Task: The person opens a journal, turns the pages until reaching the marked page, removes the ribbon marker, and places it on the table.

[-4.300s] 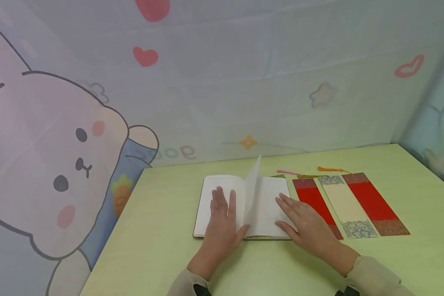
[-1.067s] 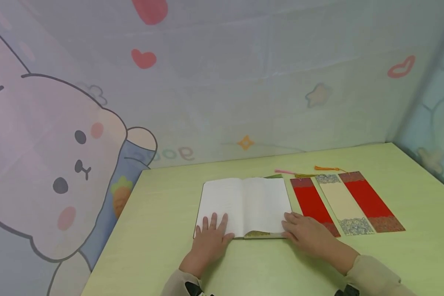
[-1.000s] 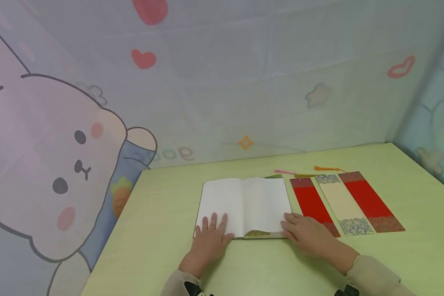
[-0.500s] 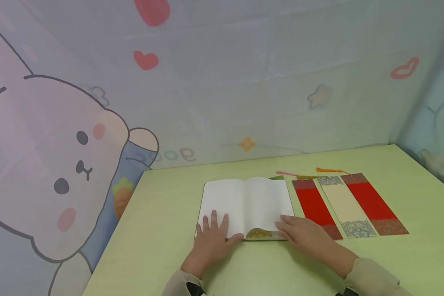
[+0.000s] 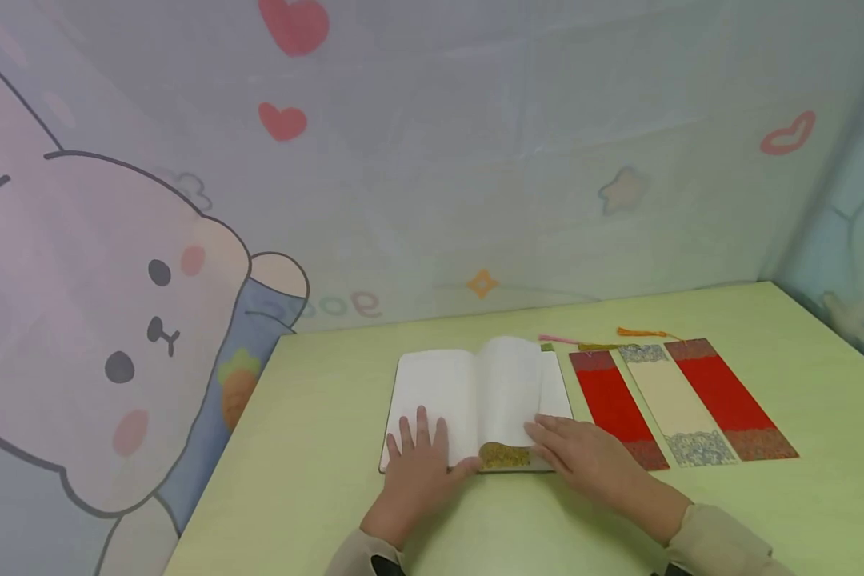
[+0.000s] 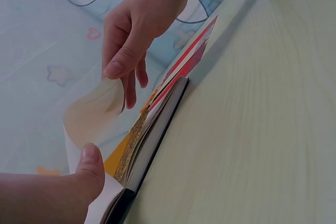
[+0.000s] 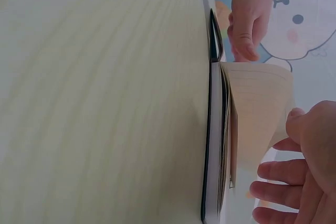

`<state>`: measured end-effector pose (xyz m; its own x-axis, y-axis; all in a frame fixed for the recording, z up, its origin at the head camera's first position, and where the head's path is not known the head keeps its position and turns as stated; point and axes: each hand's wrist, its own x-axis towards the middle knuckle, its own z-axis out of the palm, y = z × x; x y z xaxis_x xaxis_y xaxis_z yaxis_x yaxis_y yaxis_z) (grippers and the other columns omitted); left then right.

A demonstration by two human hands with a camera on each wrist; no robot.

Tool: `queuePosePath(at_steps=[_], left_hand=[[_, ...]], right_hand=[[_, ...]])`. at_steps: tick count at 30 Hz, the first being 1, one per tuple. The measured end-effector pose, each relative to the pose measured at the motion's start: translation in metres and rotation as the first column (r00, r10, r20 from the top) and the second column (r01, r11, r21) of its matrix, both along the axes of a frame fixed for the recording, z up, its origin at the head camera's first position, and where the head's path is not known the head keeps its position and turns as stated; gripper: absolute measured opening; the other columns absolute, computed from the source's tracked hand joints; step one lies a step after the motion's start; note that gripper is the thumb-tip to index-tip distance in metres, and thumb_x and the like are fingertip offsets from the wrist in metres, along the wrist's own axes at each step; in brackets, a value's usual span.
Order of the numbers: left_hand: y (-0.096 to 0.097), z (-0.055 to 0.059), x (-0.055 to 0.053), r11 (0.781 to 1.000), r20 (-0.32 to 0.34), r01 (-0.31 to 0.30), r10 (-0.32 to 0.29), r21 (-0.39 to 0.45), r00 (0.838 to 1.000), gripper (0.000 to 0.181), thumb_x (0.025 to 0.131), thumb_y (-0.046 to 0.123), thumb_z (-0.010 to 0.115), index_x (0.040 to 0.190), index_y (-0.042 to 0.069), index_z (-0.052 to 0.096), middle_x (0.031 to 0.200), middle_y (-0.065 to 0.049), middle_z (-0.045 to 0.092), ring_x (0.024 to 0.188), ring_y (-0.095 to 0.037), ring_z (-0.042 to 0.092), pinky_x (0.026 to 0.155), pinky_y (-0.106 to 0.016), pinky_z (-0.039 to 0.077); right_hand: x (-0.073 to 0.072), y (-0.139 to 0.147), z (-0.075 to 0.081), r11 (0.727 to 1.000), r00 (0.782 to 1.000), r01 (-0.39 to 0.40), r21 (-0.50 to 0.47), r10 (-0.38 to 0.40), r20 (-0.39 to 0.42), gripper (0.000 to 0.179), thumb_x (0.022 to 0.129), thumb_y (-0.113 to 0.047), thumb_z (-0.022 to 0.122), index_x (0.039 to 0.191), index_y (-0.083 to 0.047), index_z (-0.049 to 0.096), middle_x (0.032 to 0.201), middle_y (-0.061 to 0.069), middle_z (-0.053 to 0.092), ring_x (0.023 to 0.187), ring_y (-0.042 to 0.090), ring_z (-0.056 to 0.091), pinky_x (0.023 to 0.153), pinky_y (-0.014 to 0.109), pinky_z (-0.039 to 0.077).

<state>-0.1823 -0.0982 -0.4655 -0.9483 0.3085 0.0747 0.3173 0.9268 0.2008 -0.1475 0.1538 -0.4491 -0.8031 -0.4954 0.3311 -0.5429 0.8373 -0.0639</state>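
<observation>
An open notebook (image 5: 432, 380) lies on the table. My left hand (image 5: 418, 472) rests on its left page with fingers spread and the thumb near the fold. My right hand (image 5: 590, 460) pinches the lower outer corner of a right-hand page (image 5: 511, 384) between thumb and fingers. That page (image 6: 94, 114) bends up off the stack in the left wrist view. Beneath it lies a bookmark with a gold patterned end (image 5: 504, 456); the lifted page hides most of its length. Faint ruled lines show on the page (image 7: 260, 93) in the right wrist view.
To the right lie a narrow red bookmark (image 5: 612, 404), a cream bookmark (image 5: 677, 404) and another red bookmark (image 5: 727, 396). Pink (image 5: 558, 338) and orange tassels (image 5: 641, 332) stretch behind them. A printed cloth (image 5: 432, 176) hangs along the table's back edge.
Earlier, a page stood upright, then the notebook lay flat under both hands. Since then my right hand has lifted a right-hand page leftward, exposing more of the gold patterned bookmark.
</observation>
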Motion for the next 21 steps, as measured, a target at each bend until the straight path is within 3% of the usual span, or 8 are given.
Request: queuePosePath(at_steps=[8, 15, 21], left_hand=[[0.0044, 0.0057, 0.0021, 1.000, 0.007, -0.015, 0.014, 0.008, 1.000, 0.091, 0.085, 0.070, 0.035, 0.142, 0.000, 0.034, 0.149, -0.026, 0.015, 0.135, -0.048, 0.011, 0.106, -0.059, 0.011], [0.0090, 0.0058, 0.0000, 0.999, -0.006, -0.015, 0.015, -0.029, 1.000, 0.096, 0.084, 0.072, 0.037, 0.141, -0.005, 0.033, 0.149, -0.026, 0.017, 0.135, -0.045, 0.013, 0.107, -0.056, 0.013], [0.0102, 0.0029, 0.0004, 1.000, -0.040, -0.012, 0.011, -0.023, 0.999, 0.100, 0.082, 0.071, 0.040, 0.143, -0.006, 0.025, 0.150, -0.025, 0.014, 0.137, -0.042, 0.012, 0.108, -0.054, 0.014]], right_hand=[[0.0003, 0.0003, 0.0005, 0.998, 0.995, 0.000, -0.066, -0.007, -0.103, 0.048, 0.086, -0.029, 0.067, 0.129, -0.011, 0.057, 0.126, 0.010, 0.058, 0.114, 0.026, 0.055, 0.091, 0.043, 0.045], [-0.0048, 0.0005, -0.0014, 0.984, 0.963, -0.087, -0.158, 0.043, -0.266, 0.053, 0.077, -0.021, 0.074, 0.126, -0.007, 0.058, 0.126, 0.014, 0.057, 0.112, 0.030, 0.056, 0.087, 0.045, 0.047], [-0.0080, -0.0013, -0.0021, 0.974, 0.946, -0.138, -0.181, 0.076, -0.315, 0.057, 0.077, -0.021, 0.073, 0.129, -0.006, 0.055, 0.132, 0.016, 0.051, 0.117, 0.030, 0.051, 0.090, 0.045, 0.045]])
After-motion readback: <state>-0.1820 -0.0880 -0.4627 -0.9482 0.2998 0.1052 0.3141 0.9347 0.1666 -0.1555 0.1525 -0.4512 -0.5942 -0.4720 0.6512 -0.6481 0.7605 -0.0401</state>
